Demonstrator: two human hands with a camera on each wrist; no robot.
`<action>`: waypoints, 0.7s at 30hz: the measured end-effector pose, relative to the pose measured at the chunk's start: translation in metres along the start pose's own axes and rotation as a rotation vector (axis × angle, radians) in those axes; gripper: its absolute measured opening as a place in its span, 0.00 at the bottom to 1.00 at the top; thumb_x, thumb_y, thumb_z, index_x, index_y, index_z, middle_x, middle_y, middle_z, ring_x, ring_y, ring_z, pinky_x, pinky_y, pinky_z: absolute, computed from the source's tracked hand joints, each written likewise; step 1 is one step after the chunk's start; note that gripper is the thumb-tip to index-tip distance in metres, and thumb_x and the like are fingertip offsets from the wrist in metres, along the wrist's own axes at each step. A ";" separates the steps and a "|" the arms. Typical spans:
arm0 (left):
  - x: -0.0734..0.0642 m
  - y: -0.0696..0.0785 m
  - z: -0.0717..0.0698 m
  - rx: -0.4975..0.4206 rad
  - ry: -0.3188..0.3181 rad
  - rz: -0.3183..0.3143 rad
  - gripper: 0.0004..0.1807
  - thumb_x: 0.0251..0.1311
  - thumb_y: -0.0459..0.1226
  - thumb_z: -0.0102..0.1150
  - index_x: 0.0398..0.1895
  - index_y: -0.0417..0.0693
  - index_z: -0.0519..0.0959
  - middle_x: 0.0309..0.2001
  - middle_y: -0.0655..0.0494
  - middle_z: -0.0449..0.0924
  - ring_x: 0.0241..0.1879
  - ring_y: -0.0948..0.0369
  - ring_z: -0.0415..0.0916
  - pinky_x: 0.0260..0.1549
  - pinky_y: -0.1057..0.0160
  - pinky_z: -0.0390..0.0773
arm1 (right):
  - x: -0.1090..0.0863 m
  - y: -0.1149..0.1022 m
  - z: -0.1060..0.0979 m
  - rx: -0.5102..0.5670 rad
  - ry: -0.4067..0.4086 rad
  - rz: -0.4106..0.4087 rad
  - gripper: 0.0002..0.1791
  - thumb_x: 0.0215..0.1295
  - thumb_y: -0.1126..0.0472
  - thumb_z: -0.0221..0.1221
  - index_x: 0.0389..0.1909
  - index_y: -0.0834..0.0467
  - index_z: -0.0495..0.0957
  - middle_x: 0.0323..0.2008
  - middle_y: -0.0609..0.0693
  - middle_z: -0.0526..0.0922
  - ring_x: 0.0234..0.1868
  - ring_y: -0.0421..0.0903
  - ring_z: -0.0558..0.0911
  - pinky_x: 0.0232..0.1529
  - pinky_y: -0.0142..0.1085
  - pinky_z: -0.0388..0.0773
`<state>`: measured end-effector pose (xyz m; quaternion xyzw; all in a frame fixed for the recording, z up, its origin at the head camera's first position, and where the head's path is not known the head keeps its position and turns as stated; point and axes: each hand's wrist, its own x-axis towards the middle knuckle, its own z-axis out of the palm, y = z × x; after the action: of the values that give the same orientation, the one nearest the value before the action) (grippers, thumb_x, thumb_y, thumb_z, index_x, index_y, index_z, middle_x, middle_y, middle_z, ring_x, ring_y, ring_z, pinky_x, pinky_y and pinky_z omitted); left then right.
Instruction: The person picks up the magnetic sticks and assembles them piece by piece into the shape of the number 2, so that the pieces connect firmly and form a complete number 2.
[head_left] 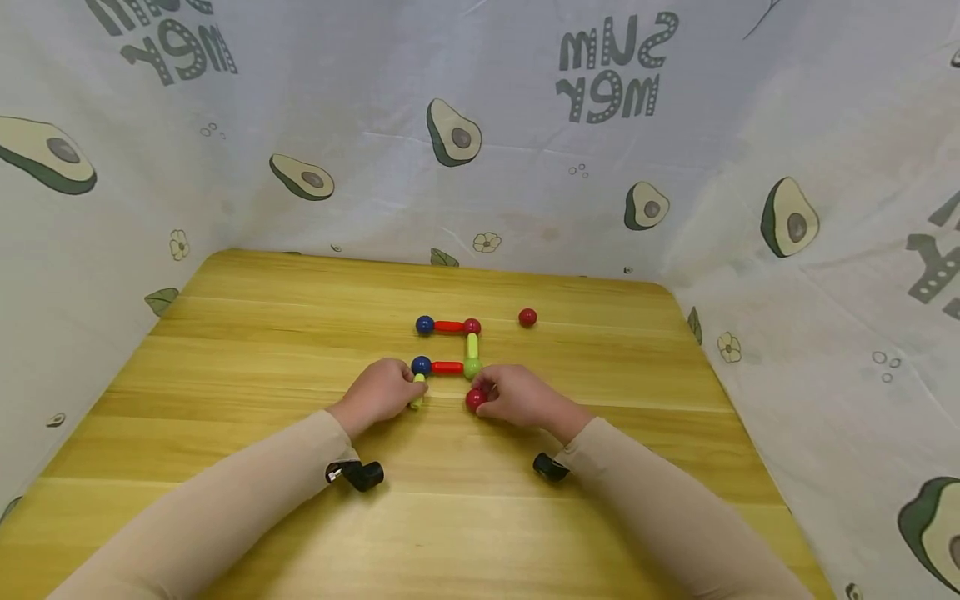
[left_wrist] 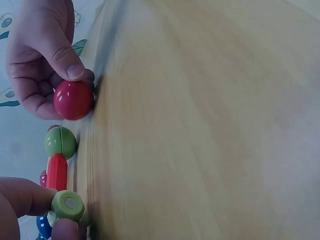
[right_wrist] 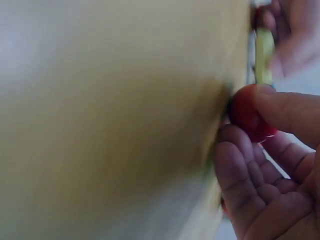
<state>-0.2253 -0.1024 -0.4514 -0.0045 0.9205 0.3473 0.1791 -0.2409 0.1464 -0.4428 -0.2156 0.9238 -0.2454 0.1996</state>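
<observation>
My left hand point(head_left: 382, 390) pinches a yellow-green magnetic stick point(head_left: 417, 392) whose far end meets a blue ball point(head_left: 422, 366). In the left wrist view the near end of that stick shows a round metal disc. My right hand point(head_left: 517, 395) holds a red ball point(head_left: 476, 401) between thumb and fingers, just in front of a green ball point(head_left: 472, 368). A red stick point(head_left: 447, 367) links the blue and green balls. Behind them, another yellow-green stick point(head_left: 472, 346) runs to a second red ball point(head_left: 472, 327), joined by a red stick point(head_left: 448, 327) to another blue ball point(head_left: 425, 325).
A loose red ball point(head_left: 528, 317) lies on the wooden table point(head_left: 300, 317), behind and right of the joined pieces. A white curtain point(head_left: 360, 100) printed with avocados surrounds the back and sides. Small black wrist cameras point(head_left: 363, 476) hang under both sleeves.
</observation>
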 end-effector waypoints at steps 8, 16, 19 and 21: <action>0.007 0.003 -0.001 -0.008 -0.007 0.002 0.24 0.70 0.47 0.64 0.15 0.53 0.71 0.15 0.59 0.70 0.16 0.62 0.67 0.19 0.67 0.62 | 0.010 -0.028 0.024 -0.021 -0.013 -0.108 0.14 0.67 0.59 0.72 0.51 0.56 0.85 0.38 0.45 0.87 0.38 0.41 0.81 0.47 0.37 0.82; 0.014 0.003 -0.002 0.008 -0.001 0.023 0.25 0.70 0.45 0.63 0.14 0.53 0.70 0.14 0.60 0.67 0.15 0.62 0.66 0.17 0.68 0.60 | 0.018 -0.043 0.040 0.000 0.015 -0.162 0.13 0.66 0.59 0.73 0.48 0.57 0.85 0.40 0.47 0.90 0.39 0.38 0.85 0.48 0.33 0.84; 0.016 0.003 -0.003 0.004 -0.003 0.021 0.25 0.69 0.45 0.62 0.13 0.52 0.69 0.13 0.60 0.67 0.15 0.62 0.67 0.17 0.67 0.60 | 0.019 -0.047 0.041 0.012 0.033 -0.152 0.12 0.66 0.58 0.73 0.47 0.58 0.86 0.39 0.48 0.91 0.40 0.39 0.86 0.48 0.34 0.84; 0.017 0.003 -0.003 0.004 -0.003 0.020 0.25 0.69 0.45 0.62 0.13 0.52 0.69 0.13 0.60 0.67 0.15 0.62 0.67 0.17 0.68 0.60 | 0.020 -0.049 0.041 0.009 0.045 -0.140 0.12 0.66 0.58 0.73 0.46 0.58 0.86 0.39 0.48 0.91 0.39 0.39 0.86 0.49 0.34 0.84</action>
<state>-0.2422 -0.1002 -0.4531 0.0055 0.9208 0.3473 0.1772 -0.2233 0.0824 -0.4545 -0.2733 0.9096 -0.2676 0.1623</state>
